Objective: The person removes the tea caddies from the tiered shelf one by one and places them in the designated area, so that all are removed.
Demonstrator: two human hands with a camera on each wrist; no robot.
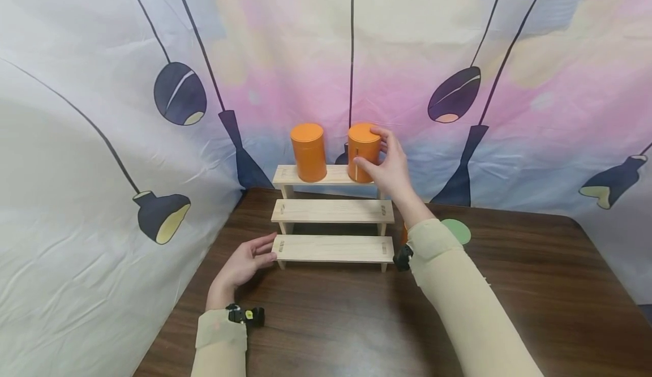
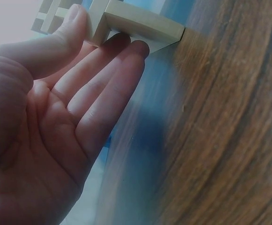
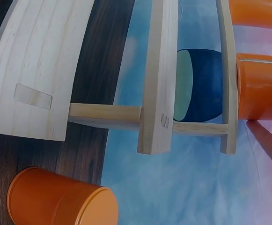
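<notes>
Right hand [image 1: 394,168] grasps a can [image 1: 362,149], seemingly steadying it. Left hand [image 1: 245,264], unclenched, touches the shelf [image 1: 332,211] below that grip; bracing, perhaps.

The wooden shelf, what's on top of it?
On the highest step stand a left orange can and a right orange can that the right hand grips. Whatever's beneath and right behind the cans is covered and can't be seen.

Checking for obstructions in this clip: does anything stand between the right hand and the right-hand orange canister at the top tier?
Nothing visible does: the right hand grips the right-hand canister directly. The other orange canister stands apart on the top tier.
</notes>
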